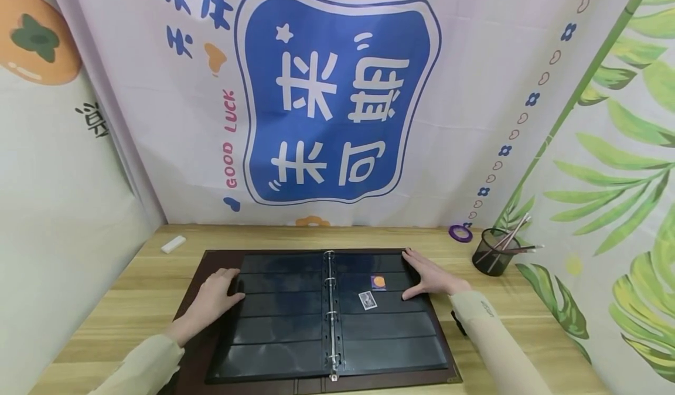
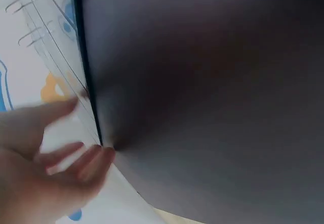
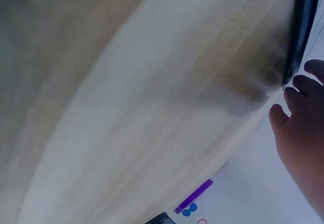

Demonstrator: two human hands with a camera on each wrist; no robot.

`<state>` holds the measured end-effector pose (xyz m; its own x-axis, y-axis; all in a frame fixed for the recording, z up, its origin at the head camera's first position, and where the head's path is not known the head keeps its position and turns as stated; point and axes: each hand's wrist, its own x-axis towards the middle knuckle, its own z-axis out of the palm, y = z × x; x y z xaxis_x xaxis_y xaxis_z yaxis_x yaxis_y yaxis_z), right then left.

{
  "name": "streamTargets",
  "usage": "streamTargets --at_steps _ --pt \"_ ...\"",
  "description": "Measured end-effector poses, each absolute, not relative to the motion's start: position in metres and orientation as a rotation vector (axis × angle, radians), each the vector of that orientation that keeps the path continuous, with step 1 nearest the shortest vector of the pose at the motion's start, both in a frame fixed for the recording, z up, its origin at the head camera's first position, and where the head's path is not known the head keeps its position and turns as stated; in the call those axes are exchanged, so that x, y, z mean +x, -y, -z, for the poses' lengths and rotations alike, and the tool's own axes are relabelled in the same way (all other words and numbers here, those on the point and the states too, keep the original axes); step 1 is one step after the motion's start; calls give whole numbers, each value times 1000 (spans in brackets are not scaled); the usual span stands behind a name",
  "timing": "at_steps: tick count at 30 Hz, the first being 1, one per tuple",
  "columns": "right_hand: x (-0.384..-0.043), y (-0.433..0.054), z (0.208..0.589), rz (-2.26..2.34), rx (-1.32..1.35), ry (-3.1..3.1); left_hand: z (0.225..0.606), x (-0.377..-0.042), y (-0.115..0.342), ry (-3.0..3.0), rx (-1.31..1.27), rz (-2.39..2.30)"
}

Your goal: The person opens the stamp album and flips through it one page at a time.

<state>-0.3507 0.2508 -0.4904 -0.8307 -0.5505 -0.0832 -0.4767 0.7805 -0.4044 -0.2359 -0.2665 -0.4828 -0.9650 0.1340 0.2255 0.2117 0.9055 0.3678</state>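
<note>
An open ring-binder stamp album (image 1: 190,339) with a dark brown cover lies on the table. Its black pocket pages (image 1: 279,329) spread either side of the metal rings (image 1: 330,313). Two small stamps are on the right page: an orange and purple stamp (image 1: 378,282) and, just below it, a grey and white stamp (image 1: 368,300). My left hand (image 1: 211,298) is at the left page's outer edge, thumb and fingers apart. Over the upper right edge of the album rests my right hand (image 1: 429,276), fingers extended and thumb spread over the page. Neither hand grips a stamp.
A white block (image 1: 173,244), perhaps an eraser, lies at the table's back left. Towards the back right are a purple tape roll (image 1: 460,233) and a black mesh pen holder (image 1: 490,257) with several pens. Printed cloth hangs behind the wooden table (image 1: 118,301).
</note>
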Motion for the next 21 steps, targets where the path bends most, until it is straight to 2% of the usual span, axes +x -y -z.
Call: streamTargets --at_steps 8,21 --pt "-353 -249 490 583 -797 -2709 488 -231 268 2995 -481 636" --pt "-349 -247 488 606 -794 -2714 493 -228 267 3045 -504 599"
